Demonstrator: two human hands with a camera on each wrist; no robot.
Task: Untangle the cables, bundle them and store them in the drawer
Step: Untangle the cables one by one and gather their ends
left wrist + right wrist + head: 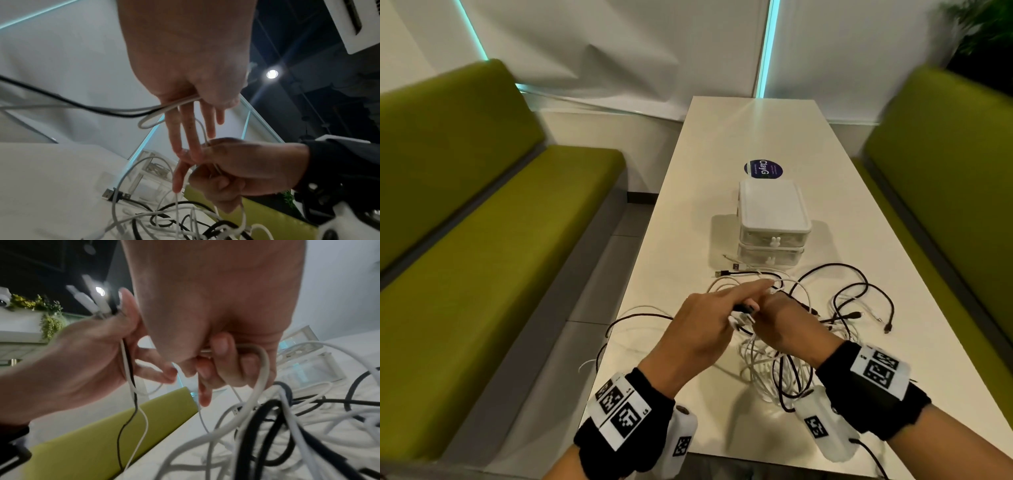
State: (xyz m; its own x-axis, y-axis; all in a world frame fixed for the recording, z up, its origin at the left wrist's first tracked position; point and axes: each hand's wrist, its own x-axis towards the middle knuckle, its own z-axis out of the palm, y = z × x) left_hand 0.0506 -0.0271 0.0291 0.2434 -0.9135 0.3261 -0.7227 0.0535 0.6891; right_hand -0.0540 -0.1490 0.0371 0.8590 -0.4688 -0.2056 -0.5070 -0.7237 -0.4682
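A tangle of white and black cables (784,370) lies on the near part of the white table (739,137), with black loops (852,294) spreading to the right. My left hand (705,322) pinches a white and a black cable (127,112) under the thumb, its other fingers (185,133) held straight. Their plug ends (90,301) stick up beside the thumb. Touching it, my right hand (791,325) curls its fingers (220,347) round a white cable (263,366) above the pile. The white drawer unit (774,219) stands behind the cables, its drawers closed.
A black USB plug (722,273) lies in front of the drawer unit. Some cable loops (606,342) hang over the table's left edge. Green benches stand on the left (482,240) and on the right (945,205). A round dark sticker (763,169) lies behind the drawers.
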